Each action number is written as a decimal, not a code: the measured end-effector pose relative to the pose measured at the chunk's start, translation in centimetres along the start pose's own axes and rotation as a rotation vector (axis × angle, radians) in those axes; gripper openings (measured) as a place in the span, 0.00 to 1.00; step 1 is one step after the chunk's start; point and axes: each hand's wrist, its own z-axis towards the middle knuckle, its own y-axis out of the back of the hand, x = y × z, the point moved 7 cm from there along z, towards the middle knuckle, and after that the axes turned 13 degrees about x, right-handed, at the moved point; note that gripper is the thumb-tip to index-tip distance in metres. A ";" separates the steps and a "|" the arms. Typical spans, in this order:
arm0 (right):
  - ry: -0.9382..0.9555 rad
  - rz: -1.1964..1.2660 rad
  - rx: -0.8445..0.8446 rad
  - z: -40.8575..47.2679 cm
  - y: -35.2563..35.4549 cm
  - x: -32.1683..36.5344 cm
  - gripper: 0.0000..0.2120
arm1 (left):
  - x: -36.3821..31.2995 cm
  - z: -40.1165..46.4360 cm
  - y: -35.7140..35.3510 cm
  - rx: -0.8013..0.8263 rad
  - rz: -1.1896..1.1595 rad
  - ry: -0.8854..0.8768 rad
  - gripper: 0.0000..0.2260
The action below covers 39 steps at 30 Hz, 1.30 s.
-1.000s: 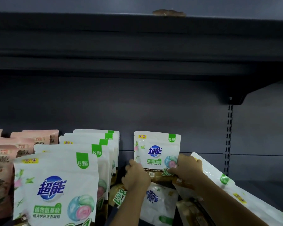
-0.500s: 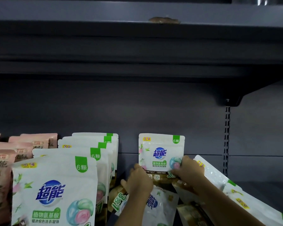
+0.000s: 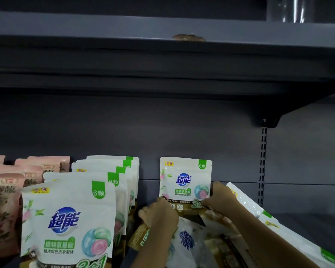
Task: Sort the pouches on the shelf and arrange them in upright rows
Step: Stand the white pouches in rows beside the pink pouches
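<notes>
A white stand-up detergent pouch with a green corner tab is held upright at lower centre of the frame, against the grey back panel. It is gripped at its lower left by the left hand and pinched at its lower right edge by the right hand. A new row is judged to be in hand, right of the finished white row. Loose fallen pouches lie below; next, one is to be stood in front.
</notes>
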 end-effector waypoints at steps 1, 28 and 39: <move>0.018 -0.031 0.009 0.0 0.1 -0.2 0.27 | 0.0 -0.2 0.1 -0.011 -0.009 -0.001 0.16; 0.170 0.478 -0.133 -5.8 2.1 -0.2 0.11 | -1.8 -9.9 8.0 -0.801 -1.142 -0.613 0.04; 0.265 1.144 0.275 -4.8 -0.1 0.6 0.31 | 0.1 -4.8 2.8 -0.355 -1.298 -0.351 0.07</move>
